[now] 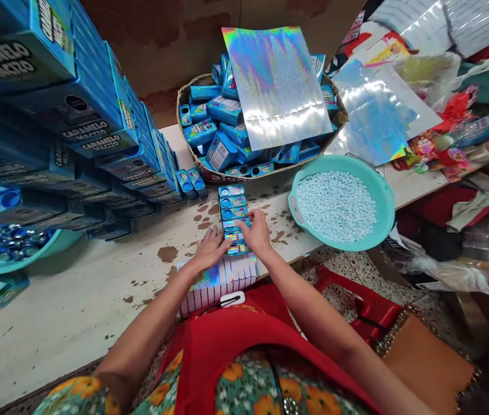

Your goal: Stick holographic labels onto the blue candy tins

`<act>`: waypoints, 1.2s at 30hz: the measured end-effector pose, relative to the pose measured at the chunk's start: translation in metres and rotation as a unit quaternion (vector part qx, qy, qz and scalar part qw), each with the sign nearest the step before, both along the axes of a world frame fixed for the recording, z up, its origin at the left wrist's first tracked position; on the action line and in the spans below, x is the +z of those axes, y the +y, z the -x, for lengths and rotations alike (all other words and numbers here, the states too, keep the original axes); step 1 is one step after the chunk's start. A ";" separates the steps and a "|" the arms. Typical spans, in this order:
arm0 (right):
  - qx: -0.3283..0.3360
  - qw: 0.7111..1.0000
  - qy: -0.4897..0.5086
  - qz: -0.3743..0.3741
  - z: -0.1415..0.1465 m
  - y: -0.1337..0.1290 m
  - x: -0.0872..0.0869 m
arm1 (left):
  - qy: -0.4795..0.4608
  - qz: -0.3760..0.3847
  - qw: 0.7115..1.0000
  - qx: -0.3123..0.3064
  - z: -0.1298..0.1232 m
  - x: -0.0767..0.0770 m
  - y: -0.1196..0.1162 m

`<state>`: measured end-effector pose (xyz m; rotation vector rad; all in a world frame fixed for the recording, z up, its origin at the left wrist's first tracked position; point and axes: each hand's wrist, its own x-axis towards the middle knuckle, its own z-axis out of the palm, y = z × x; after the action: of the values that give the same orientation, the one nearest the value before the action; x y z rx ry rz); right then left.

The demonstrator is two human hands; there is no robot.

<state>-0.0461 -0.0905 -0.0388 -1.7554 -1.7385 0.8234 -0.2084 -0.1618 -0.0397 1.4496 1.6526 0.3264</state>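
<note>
A short column of small blue boxes lies on the worn white table, ends facing up, with shiny holographic pieces on the nearer ones. My left hand rests beside the near end of the column, fingers apart, its thumb against the boxes. From the right, my right hand touches the middle of the column with thumb and index finger close together; whatever lies between them is too small to make out. Just below the hands is a holographic sheet with cut white-edged strips at the table's front edge.
Stacked blue cartons rise at the left, beside a teal bowl of dark shiny pieces. Behind the hands, a cardboard box holds blue boxes under a holographic sheet. A teal basin of pale candies stands right; a red stool is below.
</note>
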 end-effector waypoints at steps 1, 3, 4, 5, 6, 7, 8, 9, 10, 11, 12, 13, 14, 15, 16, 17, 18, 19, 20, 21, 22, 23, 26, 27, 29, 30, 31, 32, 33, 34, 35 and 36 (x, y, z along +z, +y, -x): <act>-0.006 1.000 0.007 -0.018 -0.002 -0.005 0.004 | 0.026 0.029 0.999 -0.018 0.010 0.001 -0.005; 0.008 0.998 0.024 -0.064 -0.005 -0.022 0.015 | 0.056 0.072 0.995 -0.048 0.031 0.001 -0.018; 0.042 0.995 0.035 -0.083 -0.006 -0.033 0.021 | 0.059 0.083 0.993 -0.064 0.039 0.001 -0.026; 0.096 0.990 0.045 -0.092 -0.005 -0.045 0.027 | 0.059 0.090 0.991 -0.076 0.045 0.000 -0.034; 0.160 0.982 0.051 -0.091 -0.004 -0.058 0.032 | 0.058 0.093 0.991 -0.082 0.048 0.000 -0.041; 0.226 0.969 0.049 -0.084 -0.001 -0.070 0.034 | 0.061 0.090 0.991 -0.081 0.048 0.001 -0.047; 0.283 0.956 0.036 -0.073 0.002 -0.081 0.036 | 0.071 0.082 0.992 -0.072 0.047 0.003 -0.052; 0.324 0.944 0.011 -0.062 0.006 -0.090 0.035 | 0.086 0.071 0.992 -0.060 0.044 0.005 -0.056; 0.353 0.934 -0.025 -0.052 0.009 -0.097 0.033 | 0.103 0.063 0.991 -0.049 0.040 0.008 -0.058; 0.375 0.924 -0.065 -0.043 0.013 -0.102 0.031 | 0.118 0.056 0.991 -0.043 0.037 0.011 -0.060; 0.396 0.912 -0.103 -0.037 0.015 -0.105 0.028 | 0.128 0.052 0.990 -0.038 0.034 0.014 -0.060; 0.415 0.899 -0.135 -0.034 0.016 -0.107 0.026 | 0.132 0.052 0.989 -0.033 0.033 0.016 -0.060; 0.433 0.887 -0.159 -0.033 0.015 -0.107 0.024 | 0.130 0.055 0.990 -0.028 0.032 0.017 -0.059; 0.451 0.875 -0.172 -0.033 0.014 -0.107 0.023 | 0.126 0.060 0.990 -0.021 0.032 0.017 -0.058; 0.468 0.865 -0.178 -0.033 0.012 -0.107 0.022 | 0.119 0.066 0.991 -0.014 0.032 0.017 -0.058; 0.480 0.859 -0.178 -0.032 0.009 -0.106 0.023 | 0.112 0.071 0.991 -0.008 0.033 0.016 -0.057; 0.488 0.855 -0.174 -0.029 0.006 -0.105 0.023 | 0.103 0.075 0.992 -0.004 0.034 0.014 -0.056; 0.494 0.853 -0.169 -0.027 0.003 -0.105 0.024 | 0.095 0.075 0.993 -0.002 0.035 0.013 -0.055; 0.496 0.853 -0.162 -0.024 0.001 -0.104 0.025 | 0.088 0.073 0.993 -0.001 0.036 0.012 -0.055; 0.498 0.853 -0.155 -0.022 -0.001 -0.103 0.026 | 0.083 0.071 0.994 0.000 0.036 0.011 -0.055; 0.500 0.853 -0.146 -0.021 -0.002 -0.102 0.026 | 0.081 0.068 0.994 0.001 0.036 0.010 -0.054; 0.501 0.854 -0.139 -0.020 -0.002 -0.102 0.025 | 0.081 0.067 0.995 0.002 0.036 0.009 -0.054; 0.488 0.865 -0.120 0.003 0.001 -0.098 0.024 | 0.091 0.067 0.994 -0.003 0.036 0.008 -0.053; 0.474 0.873 -0.111 0.018 0.001 -0.096 0.024 | 0.095 0.069 0.993 -0.008 0.036 0.009 -0.052; 0.432 0.898 -0.071 0.052 0.001 -0.091 0.028 | 0.095 0.070 0.993 -0.017 0.036 0.013 -0.051; 0.406 0.910 -0.041 0.068 -0.001 -0.087 0.031 | 0.089 0.060 0.994 -0.017 0.036 0.018 -0.050; 0.381 0.921 -0.009 0.082 -0.002 -0.082 0.035 | 0.075 0.037 0.996 -0.013 0.036 0.024 -0.048; 0.359 0.928 0.022 0.094 -0.004 -0.077 0.040 | 0.053 0.007 0.999 -0.007 0.035 0.030 -0.046; 0.342 0.933 0.050 0.103 -0.006 -0.072 0.044 | 0.020 -0.021 1.000 -0.003 0.033 0.038 -0.044; 0.330 0.935 0.073 0.110 -0.008 -0.067 0.047 | -0.020 -0.041 0.999 -0.003 0.030 0.044 -0.042; 0.320 0.936 0.092 0.115 -0.010 -0.062 0.049 | -0.063 -0.045 0.997 -0.008 0.027 0.051 -0.040; 0.309 0.938 0.106 0.120 -0.010 -0.058 0.049 | -0.103 -0.032 0.994 -0.016 0.024 0.055 -0.037</act>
<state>-0.0358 -0.1488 0.0105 -1.1815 -2.1292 1.4807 -0.2323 -0.1992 0.0157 1.4374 1.4633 0.4984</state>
